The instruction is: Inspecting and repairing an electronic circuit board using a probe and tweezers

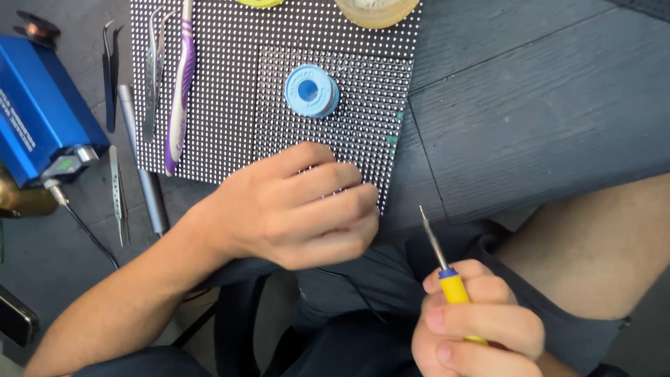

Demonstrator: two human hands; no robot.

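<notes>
My left hand (293, 206) grips the near edge of a small black dotted LED panel (359, 119), fingers curled over its lower right corner. That panel lies on a larger dotted LED panel (216, 91). A blue spool of solder wire (311, 91) rests on the small panel, just beyond my fingers. My right hand (474, 324) holds a soldering iron with a yellow handle (453, 286), its thin metal tip pointing up and left, a short way from the panel's corner, over my lap.
A blue soldering station box (38, 115) stands at the left, its cable running down. Several tweezers (117, 192), a grey pen-like tool (143, 171) and a purple-white toothbrush (180, 84) lie beside and on the big panel. A tape roll (377, 10) sits at the top.
</notes>
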